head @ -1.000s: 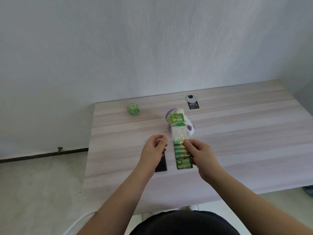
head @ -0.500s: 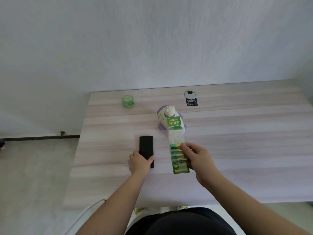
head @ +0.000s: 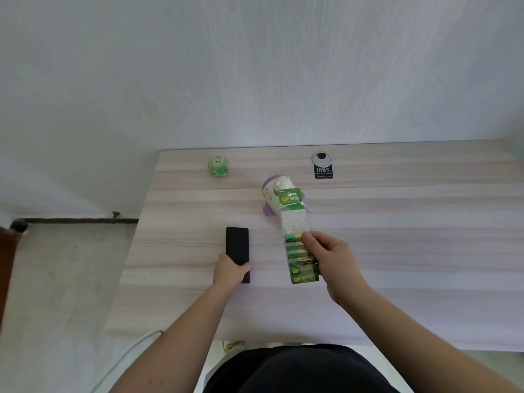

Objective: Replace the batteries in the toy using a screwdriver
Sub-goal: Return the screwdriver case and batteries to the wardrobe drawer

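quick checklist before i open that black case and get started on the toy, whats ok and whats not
1. Left hand on the black case: ok, it rests on the near end; the case lies flat on the table.
2. Case opened: not ok, it looks closed.
3. Screwdriver in sight: cannot tell, none shows; it may be inside the case.
4. Right hand free: not ok, it holds the battery pack upright over the table.
5. Batteries out of the pack: not ok, they sit in the wrapper.
6. Toy reachable: ok, it lies on the table beyond the pack, partly hidden by it.
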`<control>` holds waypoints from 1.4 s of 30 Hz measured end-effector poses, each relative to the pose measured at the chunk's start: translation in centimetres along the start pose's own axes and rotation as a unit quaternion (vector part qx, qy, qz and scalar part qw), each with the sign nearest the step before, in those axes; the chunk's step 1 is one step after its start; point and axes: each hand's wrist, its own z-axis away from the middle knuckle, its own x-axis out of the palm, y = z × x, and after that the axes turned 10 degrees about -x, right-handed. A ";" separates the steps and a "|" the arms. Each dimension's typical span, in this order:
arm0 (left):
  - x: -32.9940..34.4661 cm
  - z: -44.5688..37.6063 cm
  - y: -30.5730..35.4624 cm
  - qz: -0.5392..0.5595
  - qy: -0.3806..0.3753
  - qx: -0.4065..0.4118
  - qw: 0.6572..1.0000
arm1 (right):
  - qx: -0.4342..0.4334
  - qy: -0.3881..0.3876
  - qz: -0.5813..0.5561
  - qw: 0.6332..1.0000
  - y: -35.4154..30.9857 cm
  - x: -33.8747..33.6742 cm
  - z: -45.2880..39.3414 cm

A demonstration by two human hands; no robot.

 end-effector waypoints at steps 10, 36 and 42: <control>-4.7 9.0 1.9 0.217 -0.038 0.084 0.972 | -0.058 -0.027 0.067 0.996 -1.4 0.3 0.2; -21.2 19.0 -8.3 0.478 0.002 0.095 0.873 | -0.115 -0.175 0.122 0.970 -4.4 16.7 7.6; -27.9 20.5 -15.2 0.518 0.033 0.089 0.850 | -0.127 -0.248 0.176 0.944 -3.5 25.6 12.6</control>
